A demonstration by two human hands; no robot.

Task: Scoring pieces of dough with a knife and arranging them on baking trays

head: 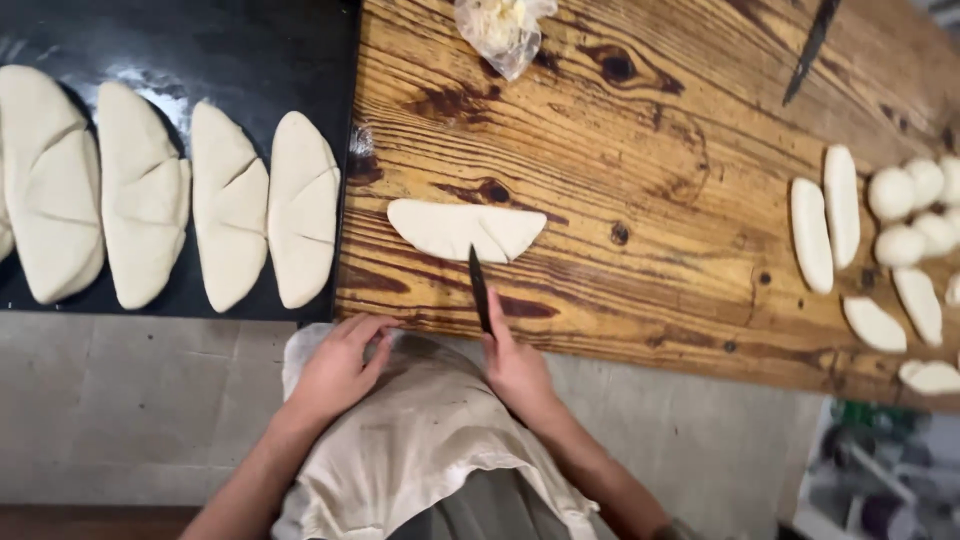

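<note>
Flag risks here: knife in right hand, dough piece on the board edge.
1. The knife tip touches the folded dough piece; a deeper push could cut through it.
2. The left hand rests at the wooden table edge beside the blade, so a slip might nick it.

Four folded dough pieces [230, 205] on my black tray [200, 40], a sliver of a fifth at the left edge. One folded half-moon of dough [455, 228] on the wooden table [650, 180]. Two knives: one [479, 290] in my right hand [517, 370], one [810, 45] lying far off. About five small dough balls [900, 215] and six flattened ovals [811, 235] at right. One plastic bag [500, 30].
</note>
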